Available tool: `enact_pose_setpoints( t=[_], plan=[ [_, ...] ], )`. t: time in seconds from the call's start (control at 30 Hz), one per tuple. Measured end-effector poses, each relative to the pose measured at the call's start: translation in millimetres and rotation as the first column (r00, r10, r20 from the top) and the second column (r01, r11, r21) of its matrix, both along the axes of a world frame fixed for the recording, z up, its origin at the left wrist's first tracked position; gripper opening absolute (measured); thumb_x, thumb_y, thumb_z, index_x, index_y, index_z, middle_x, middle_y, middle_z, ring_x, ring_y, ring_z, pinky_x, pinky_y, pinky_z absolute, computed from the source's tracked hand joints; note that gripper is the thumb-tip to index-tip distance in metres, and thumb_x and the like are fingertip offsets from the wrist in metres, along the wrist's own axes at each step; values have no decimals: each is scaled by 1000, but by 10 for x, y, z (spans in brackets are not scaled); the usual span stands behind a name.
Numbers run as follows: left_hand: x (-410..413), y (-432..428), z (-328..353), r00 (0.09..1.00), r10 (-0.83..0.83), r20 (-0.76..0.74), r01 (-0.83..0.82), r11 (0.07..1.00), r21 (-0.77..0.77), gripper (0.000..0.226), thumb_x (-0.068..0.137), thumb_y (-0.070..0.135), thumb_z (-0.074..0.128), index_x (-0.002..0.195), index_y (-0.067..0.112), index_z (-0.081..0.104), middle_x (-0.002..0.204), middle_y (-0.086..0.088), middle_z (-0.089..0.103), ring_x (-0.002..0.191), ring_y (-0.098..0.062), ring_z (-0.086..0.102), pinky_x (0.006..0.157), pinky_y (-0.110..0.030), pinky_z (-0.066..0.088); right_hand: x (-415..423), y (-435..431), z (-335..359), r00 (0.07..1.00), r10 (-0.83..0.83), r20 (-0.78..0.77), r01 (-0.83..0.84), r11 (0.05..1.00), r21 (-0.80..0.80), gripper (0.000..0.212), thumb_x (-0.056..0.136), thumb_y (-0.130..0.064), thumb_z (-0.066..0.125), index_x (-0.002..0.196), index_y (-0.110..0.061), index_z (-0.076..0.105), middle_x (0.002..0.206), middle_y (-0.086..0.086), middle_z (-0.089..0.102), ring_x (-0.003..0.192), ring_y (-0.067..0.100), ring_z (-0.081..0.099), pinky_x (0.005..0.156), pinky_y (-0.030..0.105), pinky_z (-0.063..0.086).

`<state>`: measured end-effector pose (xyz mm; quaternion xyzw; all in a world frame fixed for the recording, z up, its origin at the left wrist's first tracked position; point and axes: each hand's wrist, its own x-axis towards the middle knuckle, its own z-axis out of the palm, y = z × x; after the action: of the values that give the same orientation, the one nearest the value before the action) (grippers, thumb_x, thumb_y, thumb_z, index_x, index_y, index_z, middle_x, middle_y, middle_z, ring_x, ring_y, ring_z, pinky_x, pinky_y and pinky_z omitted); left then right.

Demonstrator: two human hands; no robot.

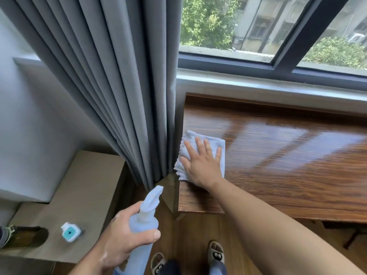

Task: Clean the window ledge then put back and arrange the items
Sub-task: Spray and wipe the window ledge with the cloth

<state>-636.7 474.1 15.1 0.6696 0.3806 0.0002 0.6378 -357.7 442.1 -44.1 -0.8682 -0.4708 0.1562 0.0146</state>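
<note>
Head view: the wipe step is in hand. Right hand (202,163) spread flat, pressing the cloth (191,135) onto the window ledge (288,165) at its left end, just beside the curtain (119,86). Left hand (121,241) curled round the spray bottle (143,221), held off the ledge. Next, I'd judge: sweep the cloth rightward over bare wood, where there's a long open run. It's tight only at the curtain and the ledge's left edge. White-teal item (70,232) sits on the low tabletop (83,185), left.

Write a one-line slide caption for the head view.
Right hand presses a cloth on the window ledge while the left hand grips a spray bottle.
</note>
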Motion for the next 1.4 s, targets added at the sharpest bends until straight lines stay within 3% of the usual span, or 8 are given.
enact_pose_setpoints(
  t=[0.33, 0.53, 0.63, 0.77, 0.9, 1.03, 1.23, 1.4],
  plan=[
    [189, 43, 51, 998, -37, 48, 40, 997, -73, 58, 57, 43, 85, 113, 45, 69, 90, -15, 75, 89, -33, 72, 96, -53, 53, -477, -934, -208, 976, 176, 126, -186, 979, 77, 59, 102, -64, 19, 156, -40, 23, 166, -1, 20, 154, 27, 10, 117, 62, 1],
    [311, 74, 71, 996, -51, 67, 53, 998, -26, 60, 57, 47, 85, 115, 39, 69, 94, -16, 72, 92, -37, 68, 94, -57, 52, 581, -1444, -71, 985, -144, 99, 153, 984, -88, 69, 92, -72, 13, 156, -47, 8, 168, -8, -2, 155, 18, -6, 119, 60, 0],
    [366, 39, 122, 994, -55, 93, 57, 998, -28, 57, 56, 45, 85, 111, 36, 70, 93, -16, 72, 91, -39, 68, 93, -57, 52, 446, -1261, -75, 968, -234, 90, 240, 969, -59, 66, 96, -67, 20, 157, -43, 11, 168, -4, 1, 154, 25, -3, 117, 65, 1],
    [516, -12, 195, 990, -76, 119, 79, 997, -21, 57, 55, 45, 85, 110, 40, 72, 93, -11, 75, 91, -35, 71, 90, -43, 55, -282, -982, -216, 992, -37, 121, 29, 997, 66, 66, 93, -65, 29, 153, -37, 30, 164, 5, 25, 152, 34, 20, 115, 70, 9],
    [742, -68, 275, 983, -57, 177, 61, 998, -22, 54, 51, 42, 85, 104, 44, 74, 90, -6, 78, 86, -24, 75, 81, -25, 58, -220, -962, -117, 991, 133, 17, -134, 989, 70, 68, 92, -70, 23, 156, -44, 16, 168, -3, 5, 155, 24, -6, 117, 67, -6],
    [942, -140, 298, 981, -46, 188, 43, 999, 22, 54, 49, 45, 84, 102, 43, 73, 86, -1, 76, 76, -9, 69, 70, -13, 53, 843, -1181, -62, 990, -139, 20, 140, 990, -3, 76, 85, -77, 15, 155, -49, 10, 168, -11, -3, 154, 17, -7, 119, 61, -5],
    [1169, -215, 351, 975, 11, 223, -24, 998, 54, 53, 50, 47, 84, 101, 45, 71, 91, -9, 75, 78, -19, 71, 74, -27, 57, 1628, -1201, -33, 845, -535, 5, 535, 844, -39, 65, 97, -67, 28, 156, -43, 13, 168, -7, -1, 154, 23, -4, 117, 66, 0],
    [1200, -227, 380, 975, 46, 217, -66, 994, 86, 50, 54, 45, 84, 101, 36, 71, 90, -13, 73, 83, -29, 70, 73, -26, 56, 758, -501, -30, 994, -108, 19, 108, 994, 18, 63, 99, -63, 27, 156, -42, 10, 168, -4, -3, 154, 26, -9, 116, 68, -5]
  ],
)
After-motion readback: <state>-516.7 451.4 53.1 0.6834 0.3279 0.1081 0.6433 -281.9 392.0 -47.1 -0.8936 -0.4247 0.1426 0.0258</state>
